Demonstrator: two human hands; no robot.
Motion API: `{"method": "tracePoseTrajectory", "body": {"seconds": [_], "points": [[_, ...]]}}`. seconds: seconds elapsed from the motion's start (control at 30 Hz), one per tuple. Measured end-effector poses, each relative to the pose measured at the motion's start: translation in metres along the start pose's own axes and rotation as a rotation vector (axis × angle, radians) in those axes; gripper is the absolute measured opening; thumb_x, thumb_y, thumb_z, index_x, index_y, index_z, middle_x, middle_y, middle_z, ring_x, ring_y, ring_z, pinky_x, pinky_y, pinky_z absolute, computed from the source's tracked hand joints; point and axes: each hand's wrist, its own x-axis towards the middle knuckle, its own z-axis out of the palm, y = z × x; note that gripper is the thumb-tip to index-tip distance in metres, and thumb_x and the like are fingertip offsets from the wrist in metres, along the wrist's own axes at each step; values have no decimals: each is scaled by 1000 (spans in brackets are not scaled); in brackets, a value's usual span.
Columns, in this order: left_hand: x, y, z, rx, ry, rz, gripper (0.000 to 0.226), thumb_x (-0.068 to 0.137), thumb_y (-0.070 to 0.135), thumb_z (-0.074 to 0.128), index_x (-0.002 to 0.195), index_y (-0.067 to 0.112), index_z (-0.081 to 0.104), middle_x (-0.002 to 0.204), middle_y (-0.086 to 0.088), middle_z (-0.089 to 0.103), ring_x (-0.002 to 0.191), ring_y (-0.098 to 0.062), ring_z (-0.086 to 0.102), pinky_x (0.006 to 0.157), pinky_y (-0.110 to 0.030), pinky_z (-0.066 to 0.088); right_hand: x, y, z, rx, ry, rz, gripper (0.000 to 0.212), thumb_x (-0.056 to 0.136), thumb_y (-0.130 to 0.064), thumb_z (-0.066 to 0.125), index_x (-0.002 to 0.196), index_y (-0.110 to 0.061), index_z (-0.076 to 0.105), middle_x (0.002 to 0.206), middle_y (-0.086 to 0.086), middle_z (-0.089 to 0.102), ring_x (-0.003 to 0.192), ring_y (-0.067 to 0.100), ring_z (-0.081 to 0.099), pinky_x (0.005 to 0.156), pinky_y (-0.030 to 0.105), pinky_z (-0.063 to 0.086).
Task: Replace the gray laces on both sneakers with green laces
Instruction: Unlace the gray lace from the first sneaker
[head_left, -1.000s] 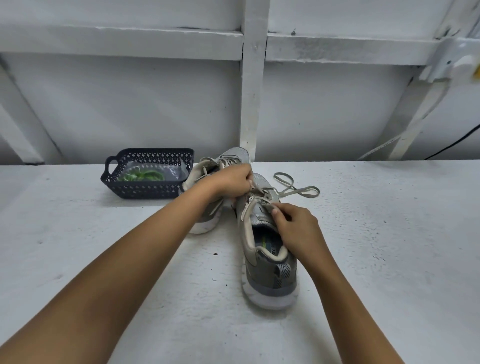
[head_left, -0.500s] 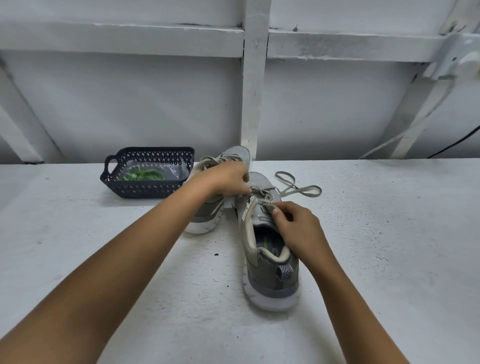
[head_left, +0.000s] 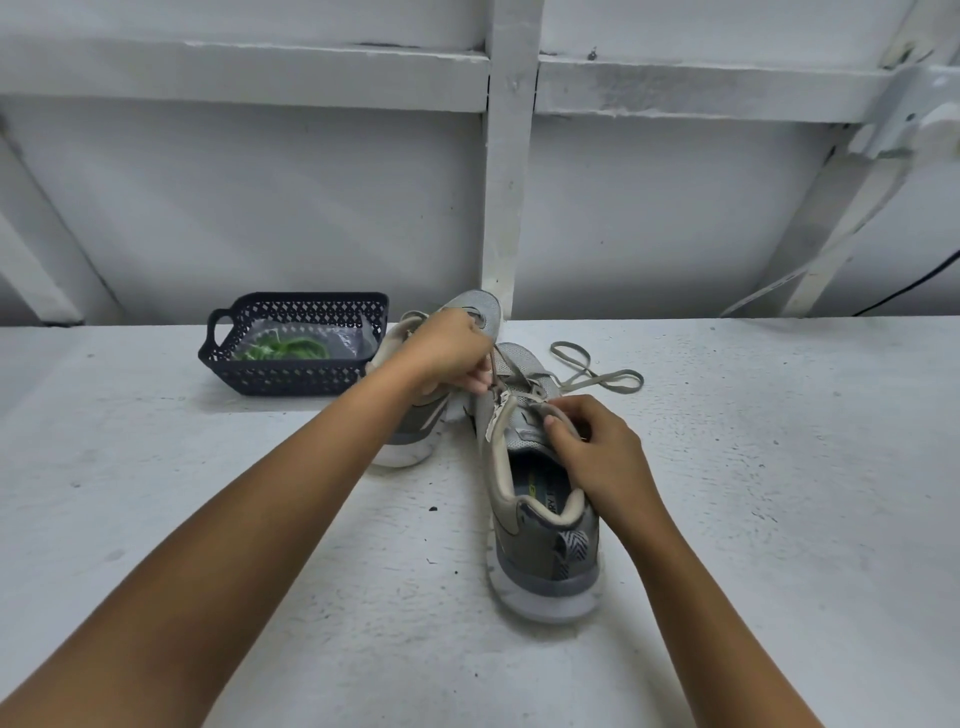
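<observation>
Two gray mesh sneakers stand on a rough, white-painted table. The near sneaker, heel toward the camera, has a thick white foam sole, a beige padded collar and a zigzag-patterned heel tab. The second sneaker sits just beyond it to the left, partly hidden by a bare forearm. Above the near sneaker's eyelets, the left hand pinches a strand of the flat gray lace between curled fingertips. At the sneaker's tongue, the right hand has thumb and curled fingers closed on another part of the same lace. The lace's loose end trails in two flat loops on the table, right of the sneaker's toe. Beyond the near sneaker to the left stands one dark rectangular plastic basket with perforated walls and a loop handle. It holds the coiled green laces inside a clear, crinkled plastic bag. A white-painted post rises behind the sneaker's toe.
</observation>
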Motion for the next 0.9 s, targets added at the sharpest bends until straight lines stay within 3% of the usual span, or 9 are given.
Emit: {"method": "tracePoseTrajectory", "body": {"seconds": [0.07,0.13,0.2,0.27,0.33,0.43,0.67,0.83,0.9], "points": [[-3,8,-1,-288,18,-44,26,96,0,39,72,1,51,68,-14,62,44,-12,62,47,-21,54,0,1,0,4,5,-4,19,91,-22,57,108,-19,65,92,-14,61,81,-14,51,63,-3,35],[-4,10,1,-405,18,11,22,95,-2,42,75,6,46,74,-11,63,56,-13,65,55,-24,55,-1,1,1,10,6,-2,20,92,-24,57,109,-19,65,92,-15,60,81,-14,50,63,-3,35],[-4,6,4,-219,-1,119,19,91,2,52,76,12,50,78,-4,63,71,-14,62,68,-27,54,-1,2,1,15,5,4,20,92,-24,57,109,-19,65,91,-16,60,81,-14,50,63,-3,35],[-2,-2,6,262,1,298,9,88,7,56,86,14,60,88,-1,64,85,-16,60,76,-26,47,-1,2,1,17,6,5,18,92,-24,57,108,-19,65,88,-17,59,79,-14,50,62,-3,36],[-1,-8,8,646,-45,415,18,88,7,51,102,9,63,104,-5,64,99,-20,58,81,-26,43,0,2,1,16,7,3,17,92,-23,57,106,-19,65,87,-17,59,79,-15,50,62,-3,35],[-2,-13,12,914,-63,472,25,88,6,46,106,5,63,109,-14,60,103,-29,55,82,-34,43,0,2,1,19,2,2,16,92,-23,57,105,-20,65,86,-18,59,79,-14,50,62,-3,35],[-3,-14,12,1060,26,554,15,90,5,46,101,1,55,106,-16,55,98,-33,54,71,-35,37,-1,3,0,22,-8,-3,15,92,-23,56,104,-22,65,86,-20,59,79,-14,51,62,-2,36],[-2,-11,-9,868,414,477,24,86,-4,41,107,-2,51,109,-21,54,100,-36,50,81,-43,41,-2,4,0,33,-7,11,12,92,-26,57,102,-25,64,90,-16,62,81,-10,52,62,-2,36],[0,-11,-14,881,480,433,24,87,-2,41,109,-2,51,111,-22,53,101,-37,49,81,-43,42,-2,4,1,37,-2,15,13,92,-26,57,103,-25,64,93,-13,63,82,-7,53,63,-1,37]]}}
